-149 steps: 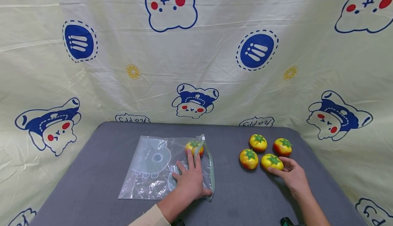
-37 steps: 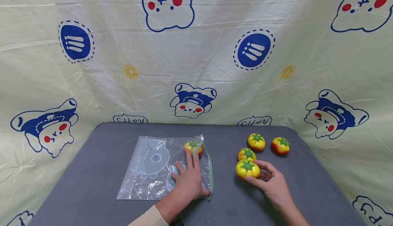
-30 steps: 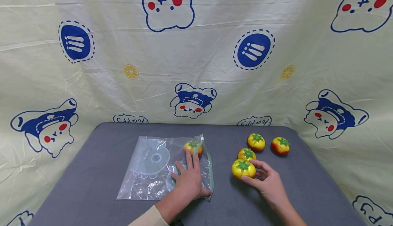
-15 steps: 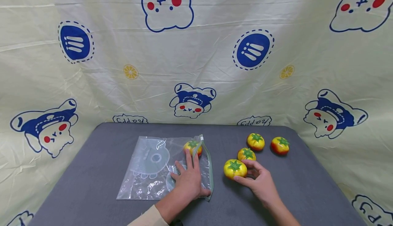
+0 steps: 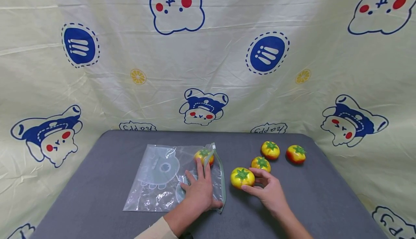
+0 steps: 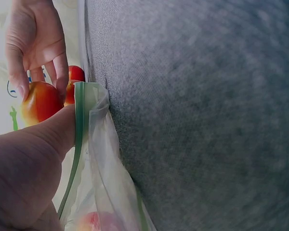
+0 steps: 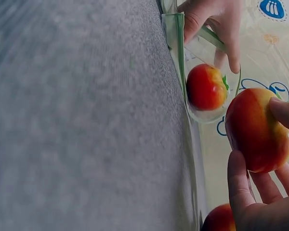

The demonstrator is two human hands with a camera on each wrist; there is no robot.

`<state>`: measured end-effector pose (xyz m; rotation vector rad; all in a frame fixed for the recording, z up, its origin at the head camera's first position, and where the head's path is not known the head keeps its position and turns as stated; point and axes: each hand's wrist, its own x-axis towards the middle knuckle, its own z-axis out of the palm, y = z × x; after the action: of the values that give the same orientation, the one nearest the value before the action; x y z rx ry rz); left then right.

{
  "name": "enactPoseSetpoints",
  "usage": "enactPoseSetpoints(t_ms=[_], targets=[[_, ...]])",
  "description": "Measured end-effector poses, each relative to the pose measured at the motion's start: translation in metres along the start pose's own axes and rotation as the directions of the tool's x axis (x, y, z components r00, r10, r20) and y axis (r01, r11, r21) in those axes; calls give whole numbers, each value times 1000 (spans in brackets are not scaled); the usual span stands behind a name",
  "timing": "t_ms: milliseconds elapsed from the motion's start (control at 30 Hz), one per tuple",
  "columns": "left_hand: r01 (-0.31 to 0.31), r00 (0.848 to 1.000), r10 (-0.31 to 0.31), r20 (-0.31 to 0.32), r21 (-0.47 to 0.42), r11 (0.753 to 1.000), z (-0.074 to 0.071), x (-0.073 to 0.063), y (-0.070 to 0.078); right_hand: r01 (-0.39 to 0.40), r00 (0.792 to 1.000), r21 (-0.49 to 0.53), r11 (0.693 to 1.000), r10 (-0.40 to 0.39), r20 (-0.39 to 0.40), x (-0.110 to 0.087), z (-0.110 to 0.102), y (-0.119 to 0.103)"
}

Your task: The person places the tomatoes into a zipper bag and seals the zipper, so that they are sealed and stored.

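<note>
A clear zip bag (image 5: 151,195) with a green-edged mouth lies on the table, its mouth facing right. My left hand (image 5: 200,192) rests on it near the mouth with fingers spread; in the right wrist view the bag's mouth gapes between thumb and fingers. Inside, close to the mouth, sits one yellow-red tomato (image 5: 203,154) with a green star-shaped top. My right hand (image 5: 269,192) grips another tomato (image 5: 242,178) between thumb and fingers, held a little above the table to the right of the bag. The right wrist view shows its red underside.
Three more tomatoes stand on the right of the grey table (image 5: 107,181): a near one (image 5: 261,163) just behind the held tomato, one (image 5: 270,150) farther back, and one (image 5: 295,154) to the right. A printed cloth (image 5: 162,98) hangs behind the table.
My right hand has picked a tomato from the group at right and carried it left toward the bag's mouth. The left hand and the bag have stayed put.
</note>
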<state>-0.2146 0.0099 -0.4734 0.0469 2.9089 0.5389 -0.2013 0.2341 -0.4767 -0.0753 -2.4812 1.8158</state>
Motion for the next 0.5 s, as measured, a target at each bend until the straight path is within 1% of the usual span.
enactPoseSetpoints(t_ms=[167,400,500], targets=[[1,1000,-1,5,-2,1000,-1,-1,1,19,1000,-9,1000,-18,6,2,6,0],[7,1000,-7,-2,5,1000,-1,-1,2,8,1000,-12,1000,-8,20,7,14,-6],[9,1000,-9,-8,5,1000,0,-1,2,15,1000,-21,1000,-15,27,9,19,-7]])
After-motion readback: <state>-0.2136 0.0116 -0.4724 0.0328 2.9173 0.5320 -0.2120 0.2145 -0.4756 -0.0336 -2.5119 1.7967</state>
